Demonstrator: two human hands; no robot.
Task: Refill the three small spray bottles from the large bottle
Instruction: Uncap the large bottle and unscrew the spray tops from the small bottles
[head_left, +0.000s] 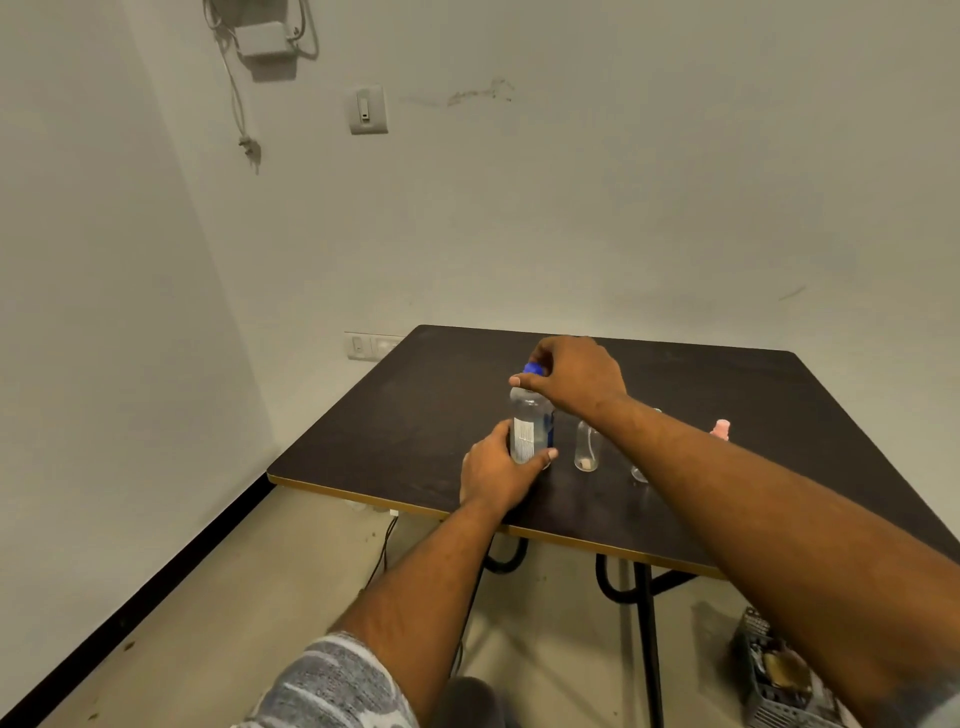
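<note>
left hand (493, 473) grips large bottle (531, 426); right hand (576, 376) pinches cap (532, 369), forearm (727, 467) partly covering spray bottles (587, 452).

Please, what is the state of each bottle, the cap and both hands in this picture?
large bottle: upright on the table, cap on.
blue cap: on the large bottle, held by the right hand.
left hand: grips the large bottle's body.
right hand: fingers curled round the blue cap.
small clear bottle: upright, top hidden.
second small bottle: mostly hidden by the right forearm.
</note>
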